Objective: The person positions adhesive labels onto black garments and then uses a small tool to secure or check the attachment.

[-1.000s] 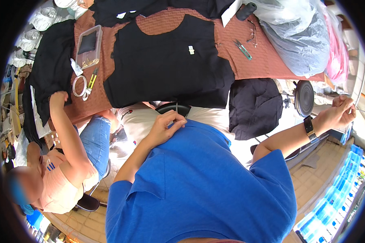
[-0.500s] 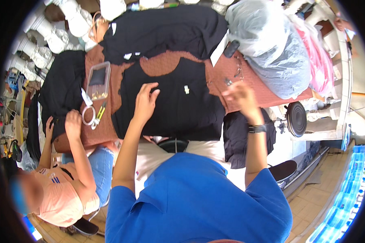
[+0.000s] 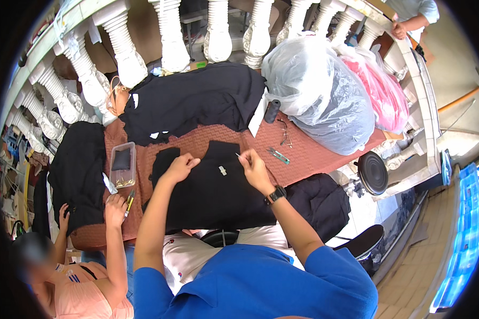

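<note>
Far left of both hands, a co-worker point(image 3: 88, 295) sits against black cloth point(image 3: 80, 178). Nearer the left hand, on its left side, lies a clear box point(image 3: 123, 174); on the near side of the box is a yellow cutter point(image 3: 129, 203). Left hand point(image 3: 181, 167): fingers curled, positioned over the left part of the black garment point(image 3: 218, 199); whether it grips anything cannot be told. The garment lies beneath and between both hands, its white label point(image 3: 222, 170) near the right hand point(image 3: 254, 167). Right hand: thumb and index finger drawn together on a pale sliver point(image 3: 237, 154), too small to identify. Beyond that hand stands a spool point(image 3: 272, 111); to its right, snips point(image 3: 278, 156), then glasses point(image 3: 286, 134) farther out.
</note>
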